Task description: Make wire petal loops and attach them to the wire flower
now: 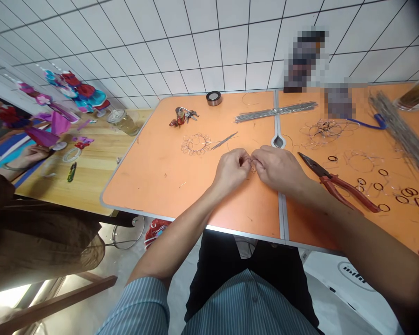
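My left hand (232,168) and my right hand (277,166) meet over the middle of the orange table (160,181), fingertips pinched together on a small piece of thin wire (252,165). Most of that wire is hidden by the fingers. Just beyond my hands lies a finished wire flower frame (196,143) with a few straight wire pieces (224,141) beside it. Red-handled pliers (338,182) rest on the table right of my right hand.
A bundle of straight wires (275,111), a tape roll (213,97), a key bunch (182,116), another wire flower (324,129) and several small wire rings (401,197) lie about. At left, another person's hand (28,156) works among colourful fabric flowers (77,90) on a wooden table (91,177).
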Demonstrator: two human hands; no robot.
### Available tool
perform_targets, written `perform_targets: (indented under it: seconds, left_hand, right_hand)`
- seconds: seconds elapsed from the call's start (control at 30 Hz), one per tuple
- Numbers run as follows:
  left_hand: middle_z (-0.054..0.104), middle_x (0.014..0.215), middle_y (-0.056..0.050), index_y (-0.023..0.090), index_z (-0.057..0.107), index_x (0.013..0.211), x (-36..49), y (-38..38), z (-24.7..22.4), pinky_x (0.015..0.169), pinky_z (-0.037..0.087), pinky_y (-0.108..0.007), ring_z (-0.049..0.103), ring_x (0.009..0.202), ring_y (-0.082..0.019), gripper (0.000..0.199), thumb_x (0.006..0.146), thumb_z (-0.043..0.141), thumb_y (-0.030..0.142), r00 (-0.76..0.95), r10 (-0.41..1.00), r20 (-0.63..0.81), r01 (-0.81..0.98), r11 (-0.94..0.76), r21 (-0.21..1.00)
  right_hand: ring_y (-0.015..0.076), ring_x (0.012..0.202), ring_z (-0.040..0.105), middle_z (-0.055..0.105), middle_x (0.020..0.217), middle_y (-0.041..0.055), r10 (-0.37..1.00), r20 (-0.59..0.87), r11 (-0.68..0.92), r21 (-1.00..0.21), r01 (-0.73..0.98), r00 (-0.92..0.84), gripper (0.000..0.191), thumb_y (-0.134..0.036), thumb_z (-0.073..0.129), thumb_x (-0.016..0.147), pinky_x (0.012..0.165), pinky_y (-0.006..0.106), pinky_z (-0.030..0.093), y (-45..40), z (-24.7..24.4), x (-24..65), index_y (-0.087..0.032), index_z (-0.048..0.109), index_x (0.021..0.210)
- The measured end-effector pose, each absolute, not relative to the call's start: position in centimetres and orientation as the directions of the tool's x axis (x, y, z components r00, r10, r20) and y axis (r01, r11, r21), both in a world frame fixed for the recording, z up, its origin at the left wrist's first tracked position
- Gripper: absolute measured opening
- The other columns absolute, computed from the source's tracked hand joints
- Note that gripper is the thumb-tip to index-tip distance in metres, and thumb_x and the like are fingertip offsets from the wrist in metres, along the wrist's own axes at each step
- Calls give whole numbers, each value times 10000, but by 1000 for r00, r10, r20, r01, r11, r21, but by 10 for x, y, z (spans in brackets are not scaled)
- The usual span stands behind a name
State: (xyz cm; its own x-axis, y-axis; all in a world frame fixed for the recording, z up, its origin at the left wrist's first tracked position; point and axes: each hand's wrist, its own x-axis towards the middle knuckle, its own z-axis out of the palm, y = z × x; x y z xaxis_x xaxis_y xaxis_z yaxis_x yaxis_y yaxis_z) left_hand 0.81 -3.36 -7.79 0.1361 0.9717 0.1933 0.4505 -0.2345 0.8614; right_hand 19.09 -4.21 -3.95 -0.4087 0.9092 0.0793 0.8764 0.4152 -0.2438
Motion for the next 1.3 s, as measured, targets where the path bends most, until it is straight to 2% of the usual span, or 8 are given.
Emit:
perform_targets:
  seconds: [0.17,0.27,0.37,0.5,0.77,0.9,1.07,1.3]
  left_hand:
    - [712,726,-12,183,670,747,10,-32,-81,636,447,-266,586,637,-116,146,891,696,182,91,996,8,124,-19,992]
    - [729,709,-23,175,685,777,12,-34,-80,600,500,-260,614,588,-114,111,881,714,203,146,982,-117,-60,127,990]
    - [717,689,-18,164,689,779,13,-35,-78,560,500,-234,602,561,-97,106,855,754,201,175,971,-160,-172,191,967]
    - [742,713,-28,153,703,785,11,-34,-75,555,509,-213,608,559,-82,107,854,778,184,214,961,-176,-189,218,958]
    - [804,809,-42,165,677,827,6,-32,-69,535,495,-192,616,555,-73,78,833,754,159,173,971,-163,-184,194,964]
    - [826,868,-48,175,704,936,5,-35,-66,564,501,-198,646,596,-82,135,863,793,248,234,957,-172,-189,218,957]
    - [777,789,-40,166,729,871,5,-38,-67,605,500,-219,619,604,-78,370,859,925,480,305,944,-125,-143,175,974]
    - [749,753,-17,171,744,904,9,-38,-68,612,464,-238,606,616,-87,96,834,800,205,289,944,-159,-136,205,969]
  right_hand:
    - [202,865,591,741,1036,116,892,286,422,-251,871,-349,242,-160,520,1009,736,324,274,-40,-45,191,-147,759,1035]
    - [198,867,621,752,984,96,880,393,413,-350,841,-268,218,-157,540,986,763,325,335,-35,-45,195,-156,758,999]
    - [180,825,636,761,906,68,911,367,366,-507,780,-189,183,-165,591,963,786,312,402,-29,-41,197,-163,774,966]
    - [148,723,616,746,808,39,969,218,235,-699,675,-112,145,-189,658,925,728,286,426,-24,-37,199,-170,802,930]
    - [110,644,606,721,789,37,992,-64,-18,-922,387,-106,39,-187,745,921,642,246,475,-23,-23,202,-159,750,948]
    - [96,653,618,719,775,29,991,-26,30,-912,409,-131,35,-175,737,919,636,219,461,-21,-28,202,-154,764,927]
    - [119,740,688,762,836,36,989,31,93,-895,437,-146,84,-198,744,902,695,226,505,-16,-42,201,-151,793,951]
    - [114,694,648,748,825,49,996,26,53,-939,339,-84,77,-205,761,885,646,231,493,-20,-37,198,-159,790,939]
